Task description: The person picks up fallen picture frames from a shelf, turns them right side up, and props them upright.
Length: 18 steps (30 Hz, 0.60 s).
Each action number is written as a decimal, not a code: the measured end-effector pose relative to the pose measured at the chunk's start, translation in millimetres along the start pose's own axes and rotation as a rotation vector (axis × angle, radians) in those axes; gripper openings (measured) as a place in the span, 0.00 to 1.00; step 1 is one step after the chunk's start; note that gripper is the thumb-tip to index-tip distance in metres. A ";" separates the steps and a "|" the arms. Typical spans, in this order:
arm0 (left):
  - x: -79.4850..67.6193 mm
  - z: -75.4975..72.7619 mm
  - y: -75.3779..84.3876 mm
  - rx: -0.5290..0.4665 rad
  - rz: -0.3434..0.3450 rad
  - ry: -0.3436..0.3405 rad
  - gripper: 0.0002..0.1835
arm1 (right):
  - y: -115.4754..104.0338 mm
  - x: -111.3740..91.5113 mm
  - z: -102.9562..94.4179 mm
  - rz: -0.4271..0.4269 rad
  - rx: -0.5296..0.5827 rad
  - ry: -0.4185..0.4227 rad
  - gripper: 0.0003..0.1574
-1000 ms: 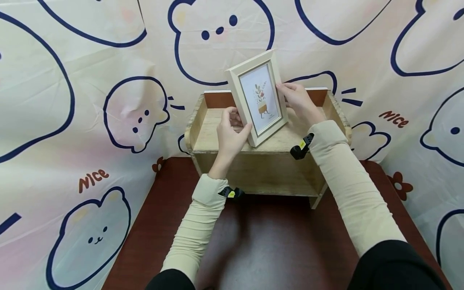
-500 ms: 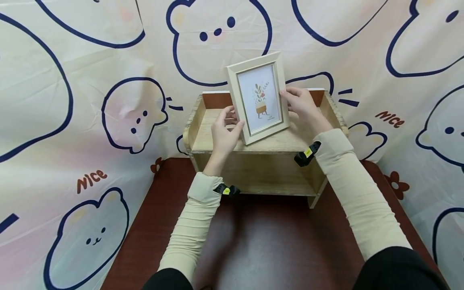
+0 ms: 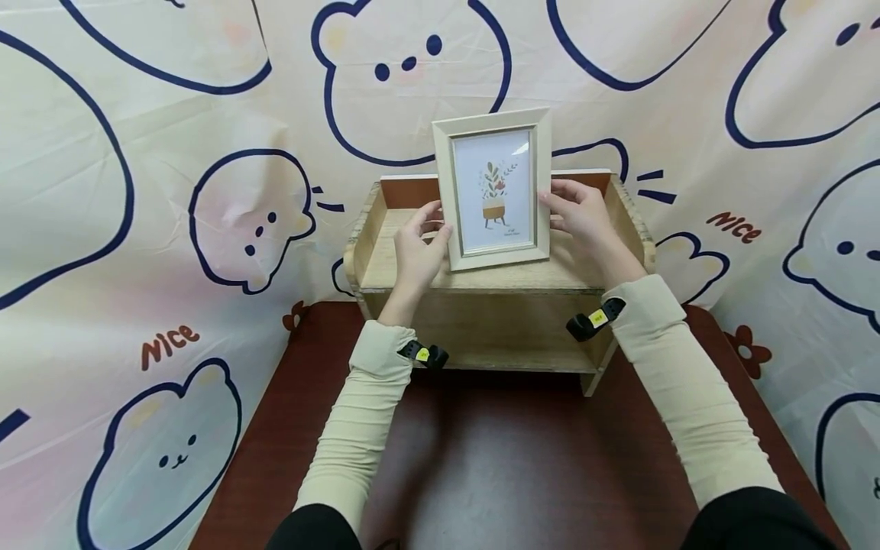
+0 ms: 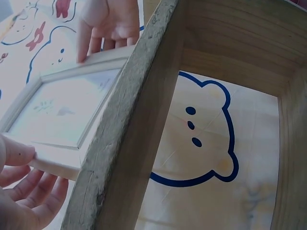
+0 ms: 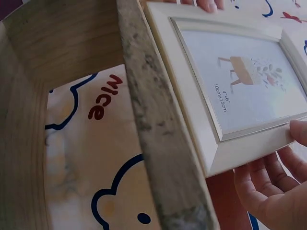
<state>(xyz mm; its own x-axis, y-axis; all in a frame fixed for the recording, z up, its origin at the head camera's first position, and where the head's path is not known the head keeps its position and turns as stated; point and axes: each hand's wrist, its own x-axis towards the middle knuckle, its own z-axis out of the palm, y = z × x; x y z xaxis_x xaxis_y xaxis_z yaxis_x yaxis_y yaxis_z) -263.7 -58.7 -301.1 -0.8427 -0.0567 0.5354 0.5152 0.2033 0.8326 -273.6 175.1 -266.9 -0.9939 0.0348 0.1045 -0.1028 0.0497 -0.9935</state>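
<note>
A cream picture frame (image 3: 498, 256) with a potted-plant print stands nearly upright over the top board of a small wooden shelf (image 3: 385, 267). My left hand (image 3: 418, 248) holds its left side, thumb in front and fingers behind. On the other side my right hand (image 3: 580, 210) pinches the right edge between thumb and fingers. In the left wrist view the frame (image 4: 43, 160) is partly hidden by the shelf's rough front edge (image 4: 124, 105). The right wrist view shows the frame's lower border (image 5: 192, 110) close along that edge, with the right fingers (image 5: 268, 177) under its side.
The shelf's raised sides (image 3: 632, 214) and brown back panel (image 3: 411, 191) bound its top. Below is an open lower compartment (image 3: 509, 332). The shelf stands on a dark red-brown table (image 3: 509, 458), before a cartoon-printed cloth (image 3: 261, 114).
The frame has turned from slanted to nearly straight, facing forward more squarely, and its top has shifted right. My left hand has moved slightly left; my right hand has moved right and down.
</note>
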 end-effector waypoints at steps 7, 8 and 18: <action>1.9 -2.8 -0.4 0.009 -0.015 -0.018 0.18 | 5.9 -11.4 -0.3 -0.066 0.002 -0.009 0.26; 2.3 -2.9 -0.4 0.006 -0.018 -0.020 0.18 | 6.3 -12.4 0.2 -0.072 0.019 -0.003 0.25; -4.8 -5.9 -1.0 0.001 -0.004 -0.016 0.20 | 11.9 -21.8 -0.4 -0.187 -0.027 0.051 0.23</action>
<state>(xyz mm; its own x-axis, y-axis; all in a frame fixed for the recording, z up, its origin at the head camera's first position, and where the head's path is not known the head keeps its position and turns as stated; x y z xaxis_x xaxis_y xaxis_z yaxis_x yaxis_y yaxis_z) -259.3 -64.4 -303.7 -0.8471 -0.0415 0.5299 0.5119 0.2044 0.8344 -253.1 175.4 -281.0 -0.9542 0.0734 0.2899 -0.2835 0.0866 -0.9551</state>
